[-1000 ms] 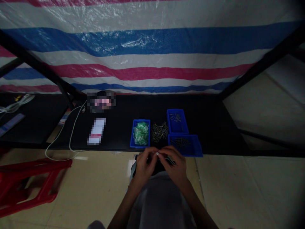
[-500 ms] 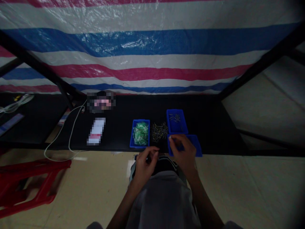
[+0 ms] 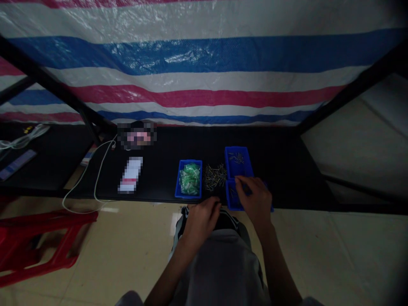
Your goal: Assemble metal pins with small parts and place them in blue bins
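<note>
My right hand (image 3: 256, 199) is closed in a pinch above the front blue tray (image 3: 235, 207), where a few thin metal pieces show. Whatever its fingertips hold, if anything, is too small to make out. At the table's front edge, over my lap, my left hand (image 3: 204, 216) has thumb and fingers pressed together; its grip is hidden. Between the trays lies a loose pile of thin metal pieces (image 3: 215, 176), like nails or screws. Behind the front tray, the rear blue tray (image 3: 238, 171) holds some more. Left of the pile, another blue tray (image 3: 177, 187) contains green-and-clear plastic packets (image 3: 190, 178).
On the black table (image 3: 162, 170) lie a blurred-out phone-like thing (image 3: 130, 174) and a blurred dark-and-pink object (image 3: 137, 136). A white cable (image 3: 97, 178) hangs over the front edge. A red stool (image 3: 47, 242) stands at left. Striped sheeting (image 3: 204, 55) hangs behind.
My right hand has shifted slightly right, uncovering part of the front tray. My left hand has moved a little right, its fingers drawn closer together. The whole view has shifted slightly.
</note>
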A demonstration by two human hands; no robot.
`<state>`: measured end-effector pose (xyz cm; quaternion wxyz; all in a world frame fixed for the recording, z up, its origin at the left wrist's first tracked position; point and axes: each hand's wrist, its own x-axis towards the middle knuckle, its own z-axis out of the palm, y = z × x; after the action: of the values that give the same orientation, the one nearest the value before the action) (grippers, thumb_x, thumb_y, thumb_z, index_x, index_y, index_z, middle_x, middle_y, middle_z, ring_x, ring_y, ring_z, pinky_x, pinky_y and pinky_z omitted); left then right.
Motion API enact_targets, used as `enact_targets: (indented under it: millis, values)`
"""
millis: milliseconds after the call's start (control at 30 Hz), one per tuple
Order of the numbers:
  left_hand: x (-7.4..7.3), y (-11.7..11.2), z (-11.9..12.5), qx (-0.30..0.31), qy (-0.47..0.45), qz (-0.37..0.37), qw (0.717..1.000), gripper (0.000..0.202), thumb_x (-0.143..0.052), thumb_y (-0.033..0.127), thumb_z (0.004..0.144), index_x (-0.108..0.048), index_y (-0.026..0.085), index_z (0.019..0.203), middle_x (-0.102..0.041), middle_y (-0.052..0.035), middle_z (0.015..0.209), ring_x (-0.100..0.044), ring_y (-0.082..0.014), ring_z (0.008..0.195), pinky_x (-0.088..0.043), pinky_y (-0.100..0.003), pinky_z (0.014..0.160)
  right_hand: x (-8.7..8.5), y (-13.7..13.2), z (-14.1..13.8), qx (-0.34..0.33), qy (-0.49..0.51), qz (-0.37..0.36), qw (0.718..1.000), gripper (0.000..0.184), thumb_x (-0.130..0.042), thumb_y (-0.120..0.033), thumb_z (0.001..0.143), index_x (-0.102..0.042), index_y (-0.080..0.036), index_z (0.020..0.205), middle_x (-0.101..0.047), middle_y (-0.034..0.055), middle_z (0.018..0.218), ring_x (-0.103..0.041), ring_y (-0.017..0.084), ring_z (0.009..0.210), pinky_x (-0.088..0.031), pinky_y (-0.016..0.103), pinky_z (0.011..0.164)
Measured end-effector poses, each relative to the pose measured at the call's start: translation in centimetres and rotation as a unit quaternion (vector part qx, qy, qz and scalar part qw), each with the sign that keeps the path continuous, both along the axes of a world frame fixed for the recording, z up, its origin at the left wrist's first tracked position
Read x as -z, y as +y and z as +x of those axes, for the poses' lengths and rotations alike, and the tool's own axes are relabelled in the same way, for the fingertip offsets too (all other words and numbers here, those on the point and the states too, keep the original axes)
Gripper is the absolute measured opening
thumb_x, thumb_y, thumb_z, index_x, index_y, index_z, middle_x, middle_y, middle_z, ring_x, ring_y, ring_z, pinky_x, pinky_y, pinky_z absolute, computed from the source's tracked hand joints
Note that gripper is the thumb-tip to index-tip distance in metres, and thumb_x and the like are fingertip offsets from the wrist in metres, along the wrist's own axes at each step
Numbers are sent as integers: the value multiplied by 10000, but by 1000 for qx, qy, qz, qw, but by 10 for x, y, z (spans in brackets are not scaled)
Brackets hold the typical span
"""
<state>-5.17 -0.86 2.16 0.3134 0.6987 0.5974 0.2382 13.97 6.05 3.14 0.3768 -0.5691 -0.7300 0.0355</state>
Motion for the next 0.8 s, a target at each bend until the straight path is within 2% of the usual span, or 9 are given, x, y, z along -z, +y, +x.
enact_targets:
  millis: [133, 200, 267, 333, 533, 667, 800]
  values:
    - [4, -1, -2, -4, 2, -57, 998, 182, -560, 231, 1019, -738, 237, 982, -784, -23, 832, -729, -202, 739, -407, -275, 652, 1, -15, -16, -100, -50, -14, 994, 119, -653, -281, 1025, -752, -235, 976, -749, -6, 800, -647, 188, 800, -442, 353, 826]
    - [6, -4, -4, -34, -26, -61, 997, 219, -531, 236, 1030, -718, 222, 917, -746, -14, 771, -690, -178, 677, -378, -265, 624, 3, -16, -25, -133, -77, -27, 988, 75, -678, -259, 1007, -748, -249, 983, -755, -11, 831, -649, 208, 893, -418, 416, 965]
    - [7, -8, -7, -77, -73, -54, 993, 255, -502, 287, 1053, -702, 212, 912, -696, 3, 705, -643, -156, 619, -369, -253, 603, 5, -13, -33, -156, -100, -43, 982, 70, -682, -231, 998, -746, -257, 1005, -761, -5, 896, -636, 225, 997, -342, 498, 1113]
    - [6, -11, -10, -114, -119, -44, 985, 298, -492, 354, 1065, -696, 205, 906, -642, 19, 647, -602, -144, 584, -373, -244, 588, 7, -9, -41, -161, -121, -56, 978, 89, -683, -212, 988, -747, -261, 1024, -756, 9, 960, -611, 243, 1079, -271, 557, 1187]
    - [-2, -14, -14, -169, -181, -15, 969, 341, -510, 420, 1054, -719, 188, 917, -596, 32, 611, -560, -128, 556, -397, -231, 580, 8, 7, -59, -144, -198, -90, 965, 64, -725, -207, 929, -747, -224, 986, -711, 78, 1046, -564, 303, 1163, -213, 663, 1223]
    - [-2, -11, -15, -167, -184, -6, 969, 348, -518, 427, 1050, -722, 181, 914, -588, 34, 605, -551, -125, 552, -394, -229, 578, 8, 15, -65, -160, -230, -97, 955, 139, -747, -192, 902, -748, -228, 1036, -705, 90, 1074, -560, 315, 1164, -235, 673, 1213]
    - [-1, -9, -17, -155, -183, 0, 971, 350, -516, 421, 1051, -723, 175, 913, -582, 36, 602, -542, -121, 551, -386, -228, 578, 12, 20, -67, -176, -238, -112, 949, 131, -720, -164, 914, -749, -234, 1021, -714, 82, 1042, -577, 313, 1147, -238, 673, 1213]
